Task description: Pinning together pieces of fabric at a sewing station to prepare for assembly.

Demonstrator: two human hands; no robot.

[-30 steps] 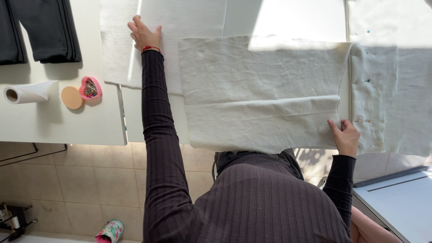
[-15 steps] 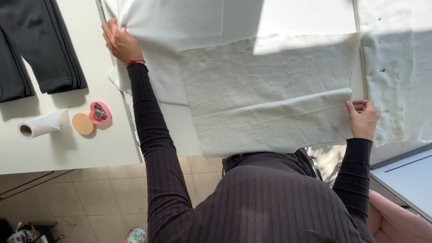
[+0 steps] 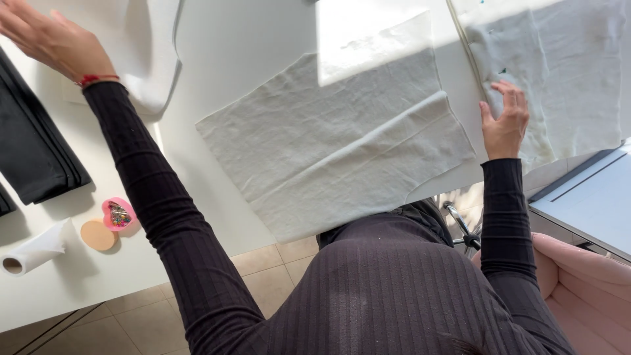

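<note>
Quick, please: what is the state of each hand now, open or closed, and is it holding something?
Left hand: open, fingers spread, resting on the white fabric piece; holding nothing.
Right hand: open, flat on the edge of the pinned white fabric; no grip.

The left hand (image 3: 46,39) runs off the top-left corner, fingertips out of sight. The black cloth (image 3: 36,158) is cut by the left edge. The pink box (image 3: 118,214) holds bits too small to tell, perhaps pins. The paper roll (image 3: 36,250) is partly cropped.
</note>
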